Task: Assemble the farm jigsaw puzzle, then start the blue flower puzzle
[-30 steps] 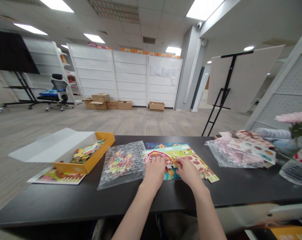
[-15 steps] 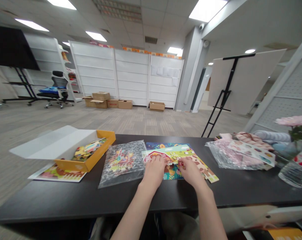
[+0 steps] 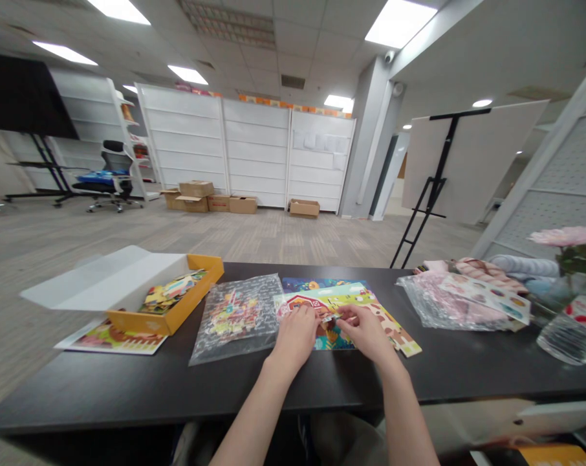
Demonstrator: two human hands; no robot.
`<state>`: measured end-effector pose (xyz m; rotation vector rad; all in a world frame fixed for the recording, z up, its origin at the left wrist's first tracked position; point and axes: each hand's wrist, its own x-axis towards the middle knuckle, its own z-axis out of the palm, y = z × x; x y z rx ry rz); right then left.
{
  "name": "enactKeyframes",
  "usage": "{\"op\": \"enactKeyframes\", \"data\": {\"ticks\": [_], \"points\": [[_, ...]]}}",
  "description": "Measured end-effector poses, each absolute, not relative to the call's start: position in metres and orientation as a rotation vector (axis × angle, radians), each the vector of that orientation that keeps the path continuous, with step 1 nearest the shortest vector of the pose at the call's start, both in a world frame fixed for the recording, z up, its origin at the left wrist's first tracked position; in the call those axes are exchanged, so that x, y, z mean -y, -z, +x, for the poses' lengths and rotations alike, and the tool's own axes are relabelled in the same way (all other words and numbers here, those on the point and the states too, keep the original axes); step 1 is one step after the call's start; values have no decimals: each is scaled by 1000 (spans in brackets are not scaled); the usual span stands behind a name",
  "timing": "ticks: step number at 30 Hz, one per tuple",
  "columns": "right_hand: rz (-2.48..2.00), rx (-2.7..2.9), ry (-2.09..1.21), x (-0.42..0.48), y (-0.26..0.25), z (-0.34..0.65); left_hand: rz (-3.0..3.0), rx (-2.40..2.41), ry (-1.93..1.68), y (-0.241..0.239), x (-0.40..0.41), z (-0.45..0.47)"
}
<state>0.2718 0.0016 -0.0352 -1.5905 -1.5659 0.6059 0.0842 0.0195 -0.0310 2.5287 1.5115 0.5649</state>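
A partly joined jigsaw puzzle [image 3: 351, 296] with a red barn and a brown-spotted cow lies on the dark table. Beneath it shows a blue sea-themed picture [image 3: 293, 283]. My left hand [image 3: 300, 327] rests on the puzzle's left part, fingers laid over the barn area. My right hand [image 3: 363, 330] pinches a small puzzle piece [image 3: 330, 318] between thumb and fingertips, at the puzzle's near edge close to my left thumb. The fingers partly cover the piece, so its picture is unclear.
Left of the puzzle lies a clear plastic bag [image 3: 235, 310] of loose pieces. Farther left, an open yellow box [image 3: 196, 294] holds more pieces, with a picture card [image 3: 113, 340] partly under it. Bagged pink yarn [image 3: 438, 298] and a glass vase [image 3: 572, 333] stand at right.
My right hand has shifted slightly left, bringing its fingertips closer to my left thumb. The left hand stays on the puzzle.
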Motion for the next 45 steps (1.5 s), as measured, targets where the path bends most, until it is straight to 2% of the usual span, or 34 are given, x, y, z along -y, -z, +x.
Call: {"op": "enactKeyframes", "data": {"ticks": [4, 13, 18, 23, 29, 31, 37, 45], "points": [[-1531, 1541, -625, -4, 32, 261, 2513, -1503, -575, 28, -17, 85], [-1634, 1448, -331, -11, 25, 243, 2579, -1429, -584, 13, -10, 64], [-1449, 1332, -491, -9, 17, 242, 2555, -1582, -481, -9, -7, 8], [-1271, 1382, -875, 5, 2, 221, 2362, -1988, -306, -21, -2, -43], [-1037, 1711, -1361, 25, -11, 182, 2046, -2157, -759, -20, -4, -53], [-1032, 1767, -1432, 26, -9, 167, 2006, -2142, -866, -18, -6, -51], [-1028, 1834, -1230, 11, 4, 113, 1967, -2079, -1057, -21, -3, -48], [-903, 1939, -1265, 8, 8, 113, 2002, -2060, -1181, -18, -4, -54]]}}
